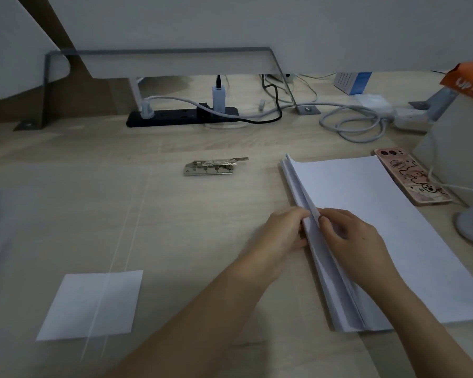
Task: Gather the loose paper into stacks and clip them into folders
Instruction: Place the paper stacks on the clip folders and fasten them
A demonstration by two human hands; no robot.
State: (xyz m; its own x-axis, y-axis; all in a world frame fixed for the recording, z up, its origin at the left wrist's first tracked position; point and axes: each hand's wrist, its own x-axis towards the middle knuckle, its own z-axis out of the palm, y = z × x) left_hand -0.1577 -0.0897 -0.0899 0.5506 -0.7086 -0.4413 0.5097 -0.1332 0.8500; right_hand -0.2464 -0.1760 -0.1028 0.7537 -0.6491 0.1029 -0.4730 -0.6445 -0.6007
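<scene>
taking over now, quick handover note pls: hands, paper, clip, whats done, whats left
Left hand and right hand both pinch the stack's left edge.
The stack lies flat at desk right, beside a phone.
The clip lies apart, mid-desk, untouched.
One loose sheet lies front left, seemingly under a clear folder.
Done: most paper gathered. Left: add the sheet, clip the stack into a folder.

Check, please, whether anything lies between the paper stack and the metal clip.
Nothing visible does: only bare desk lies between the paper stack, gripped at its left edge by the left hand and right hand, and the metal clip. The phone lies right of the stack.
</scene>
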